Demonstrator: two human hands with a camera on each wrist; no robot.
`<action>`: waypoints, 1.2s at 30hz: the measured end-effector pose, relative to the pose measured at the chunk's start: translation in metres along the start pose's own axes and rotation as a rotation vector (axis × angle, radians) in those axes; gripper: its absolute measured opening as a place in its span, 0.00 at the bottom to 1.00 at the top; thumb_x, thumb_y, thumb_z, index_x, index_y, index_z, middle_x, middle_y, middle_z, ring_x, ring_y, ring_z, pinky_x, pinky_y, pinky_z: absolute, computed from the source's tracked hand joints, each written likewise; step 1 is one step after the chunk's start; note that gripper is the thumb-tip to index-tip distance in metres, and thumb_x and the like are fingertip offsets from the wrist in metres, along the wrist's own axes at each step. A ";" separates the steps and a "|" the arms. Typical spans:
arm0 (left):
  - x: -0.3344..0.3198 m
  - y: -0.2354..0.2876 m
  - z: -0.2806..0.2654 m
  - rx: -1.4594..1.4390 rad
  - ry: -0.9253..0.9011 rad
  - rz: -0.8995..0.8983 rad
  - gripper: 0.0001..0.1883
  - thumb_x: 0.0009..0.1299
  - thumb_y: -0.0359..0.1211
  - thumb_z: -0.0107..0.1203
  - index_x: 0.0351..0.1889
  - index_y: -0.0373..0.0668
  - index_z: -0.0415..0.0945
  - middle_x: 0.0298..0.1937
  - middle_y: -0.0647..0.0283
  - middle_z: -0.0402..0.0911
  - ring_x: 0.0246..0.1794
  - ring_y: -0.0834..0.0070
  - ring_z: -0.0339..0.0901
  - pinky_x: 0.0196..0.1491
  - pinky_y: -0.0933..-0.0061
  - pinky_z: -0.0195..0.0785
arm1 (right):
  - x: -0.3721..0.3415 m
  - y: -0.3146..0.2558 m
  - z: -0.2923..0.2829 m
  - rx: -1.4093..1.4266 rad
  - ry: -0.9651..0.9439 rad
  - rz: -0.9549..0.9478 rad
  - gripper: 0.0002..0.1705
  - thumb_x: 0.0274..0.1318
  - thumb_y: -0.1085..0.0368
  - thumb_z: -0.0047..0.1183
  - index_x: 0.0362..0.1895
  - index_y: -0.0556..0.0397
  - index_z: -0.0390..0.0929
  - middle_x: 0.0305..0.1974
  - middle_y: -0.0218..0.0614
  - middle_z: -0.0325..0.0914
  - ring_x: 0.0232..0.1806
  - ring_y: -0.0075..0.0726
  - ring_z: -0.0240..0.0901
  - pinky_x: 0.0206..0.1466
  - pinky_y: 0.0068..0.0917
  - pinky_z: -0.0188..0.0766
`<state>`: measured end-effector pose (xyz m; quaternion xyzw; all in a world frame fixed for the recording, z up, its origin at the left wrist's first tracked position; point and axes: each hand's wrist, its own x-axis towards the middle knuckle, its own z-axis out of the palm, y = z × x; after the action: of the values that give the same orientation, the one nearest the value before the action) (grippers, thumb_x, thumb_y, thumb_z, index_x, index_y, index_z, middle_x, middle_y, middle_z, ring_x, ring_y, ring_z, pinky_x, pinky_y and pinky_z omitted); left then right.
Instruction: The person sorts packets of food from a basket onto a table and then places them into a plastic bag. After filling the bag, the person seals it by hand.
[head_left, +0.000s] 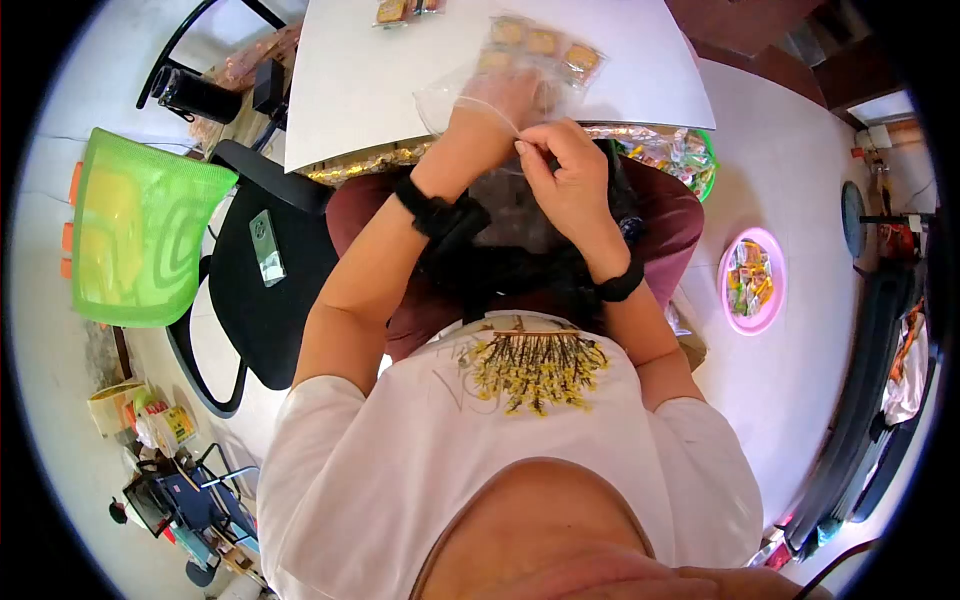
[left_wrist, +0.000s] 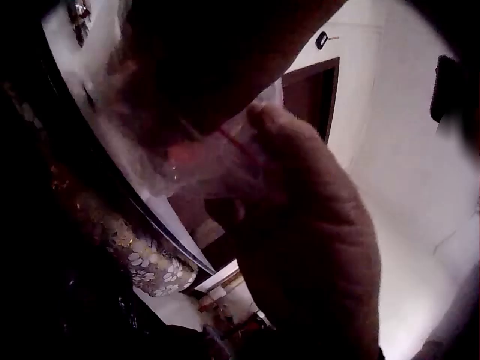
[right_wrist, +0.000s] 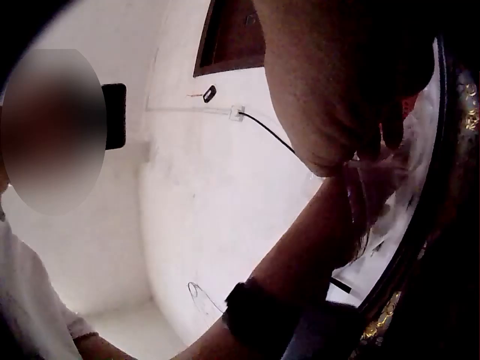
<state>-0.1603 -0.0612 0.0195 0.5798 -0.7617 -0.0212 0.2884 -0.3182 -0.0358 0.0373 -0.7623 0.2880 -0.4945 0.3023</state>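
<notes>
The person's left hand reaches into a clear plastic bag over the table; film covers its fingers, so I cannot tell whether they grasp anything. Just beside it, the right hand pinches the bag's rim between thumb and forefinger. Small yellowish wrapped pieces lie in rows just beyond the left hand; whether they are inside the bag I cannot tell. Both wrists wear black bands. Near the far edge of the white table, more small packets lie apart. Below its near edge, at right, sits a green-rimmed container of wrapped packets. Farther right, a pink basin on the floor holds more. At left, a phone rests on a black chair seat.
</notes>
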 end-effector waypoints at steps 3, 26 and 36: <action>0.024 0.000 0.008 0.105 -0.170 -0.126 0.16 0.66 0.36 0.51 0.50 0.43 0.72 0.37 0.49 0.78 0.41 0.48 0.76 0.41 0.53 0.69 | 0.001 -0.002 -0.002 0.004 -0.028 0.030 0.04 0.50 0.72 0.59 0.32 0.53 0.77 0.27 0.37 0.74 0.27 0.41 0.72 0.31 0.31 0.69; -0.027 0.016 -0.132 -0.422 -0.265 -0.299 0.07 0.69 0.31 0.55 0.35 0.36 0.77 0.25 0.61 0.77 0.26 0.78 0.73 0.31 0.76 0.67 | 0.000 0.011 -0.010 0.041 -0.052 0.099 0.04 0.50 0.73 0.59 0.32 0.54 0.77 0.25 0.37 0.71 0.26 0.37 0.70 0.29 0.27 0.66; 0.067 -0.189 -0.073 0.445 -0.002 -0.576 0.35 0.58 0.57 0.62 0.50 0.35 0.74 0.47 0.46 0.80 0.49 0.53 0.78 0.49 0.58 0.71 | -0.004 0.011 -0.008 0.020 -0.104 0.105 0.04 0.49 0.74 0.59 0.31 0.55 0.77 0.24 0.37 0.71 0.23 0.36 0.70 0.28 0.27 0.66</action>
<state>0.0275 -0.1610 0.0392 0.8192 -0.5533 0.0640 0.1366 -0.3286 -0.0415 0.0300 -0.7678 0.3063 -0.4407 0.3500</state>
